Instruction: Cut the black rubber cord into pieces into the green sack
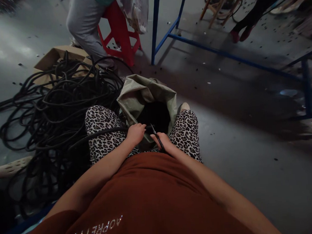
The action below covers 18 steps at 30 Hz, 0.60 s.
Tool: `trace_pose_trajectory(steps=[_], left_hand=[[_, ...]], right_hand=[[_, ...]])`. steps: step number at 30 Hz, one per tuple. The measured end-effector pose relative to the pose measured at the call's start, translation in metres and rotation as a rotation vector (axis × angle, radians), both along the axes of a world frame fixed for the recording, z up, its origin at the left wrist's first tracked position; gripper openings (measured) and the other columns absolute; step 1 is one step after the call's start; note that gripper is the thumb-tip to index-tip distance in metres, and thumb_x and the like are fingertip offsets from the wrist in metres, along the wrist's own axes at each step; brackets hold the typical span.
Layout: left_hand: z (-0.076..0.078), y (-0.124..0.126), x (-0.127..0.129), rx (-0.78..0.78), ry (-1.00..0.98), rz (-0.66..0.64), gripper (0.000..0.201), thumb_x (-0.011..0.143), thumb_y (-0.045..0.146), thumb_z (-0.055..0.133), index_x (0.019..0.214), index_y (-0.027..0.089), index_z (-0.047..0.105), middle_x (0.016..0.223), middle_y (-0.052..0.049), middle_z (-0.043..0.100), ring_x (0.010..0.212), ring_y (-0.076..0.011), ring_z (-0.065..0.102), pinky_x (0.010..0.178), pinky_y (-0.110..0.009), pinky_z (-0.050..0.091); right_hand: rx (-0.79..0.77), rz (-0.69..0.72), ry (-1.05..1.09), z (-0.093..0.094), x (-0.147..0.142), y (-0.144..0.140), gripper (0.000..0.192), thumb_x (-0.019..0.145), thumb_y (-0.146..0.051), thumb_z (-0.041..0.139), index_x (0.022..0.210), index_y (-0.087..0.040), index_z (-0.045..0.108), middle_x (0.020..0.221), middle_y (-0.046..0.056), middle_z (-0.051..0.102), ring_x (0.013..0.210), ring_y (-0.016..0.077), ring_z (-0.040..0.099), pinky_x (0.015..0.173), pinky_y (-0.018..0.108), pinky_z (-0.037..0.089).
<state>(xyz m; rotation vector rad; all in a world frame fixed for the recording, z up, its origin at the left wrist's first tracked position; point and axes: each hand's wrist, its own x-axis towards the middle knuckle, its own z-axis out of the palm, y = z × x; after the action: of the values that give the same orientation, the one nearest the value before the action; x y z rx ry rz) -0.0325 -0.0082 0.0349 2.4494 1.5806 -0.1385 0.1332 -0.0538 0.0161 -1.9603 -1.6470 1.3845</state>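
My left hand point(136, 133) is closed around a black rubber hose or cord point(104, 132), which runs in from the left across my knee. My right hand point(163, 141) grips a pair of scissors point(160, 143), their blades pointing up and away near the cord's end. Both hands are over the near rim of an open greenish sack point(172, 97) standing between my knees. The inside of the sack is dark, so its contents cannot be made out.
A large tangle of black cord point(58, 108) covers the floor on my left, partly over a cardboard box point(48, 59). Ahead are a seated person's leg point(81, 23), a red stool point(118, 31), and a blue metal frame point(202, 46). A wooden stool point(222, 3) stands farther right.
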Motion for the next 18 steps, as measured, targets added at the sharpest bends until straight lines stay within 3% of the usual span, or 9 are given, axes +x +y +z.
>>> trace_pose_trajectory(steps=[10,18], left_hand=[[-0.003,0.001,0.000,0.017,-0.026,0.059,0.031,0.089,0.029,0.044,0.113,0.019,0.060,0.098,-0.009,0.065,0.093,-0.0203,0.060,0.080,-0.031,0.043],[0.000,0.001,0.001,0.009,-0.038,0.069,0.032,0.089,0.028,0.044,0.115,0.018,0.059,0.100,-0.009,0.065,0.095,-0.0203,0.060,0.082,-0.031,0.043]], right_hand=[[-0.179,-0.137,0.208,0.014,0.000,-0.001,0.038,0.091,-0.050,0.049,0.074,-0.016,0.051,0.045,-0.004,0.048,0.031,0.0094,0.047,0.033,0.018,0.034],[-0.194,-0.043,0.251,0.010,-0.001,-0.003,0.041,0.089,-0.055,0.048,0.084,-0.015,0.054,0.055,-0.002,0.055,0.039,0.0093,0.050,0.038,0.018,0.036]])
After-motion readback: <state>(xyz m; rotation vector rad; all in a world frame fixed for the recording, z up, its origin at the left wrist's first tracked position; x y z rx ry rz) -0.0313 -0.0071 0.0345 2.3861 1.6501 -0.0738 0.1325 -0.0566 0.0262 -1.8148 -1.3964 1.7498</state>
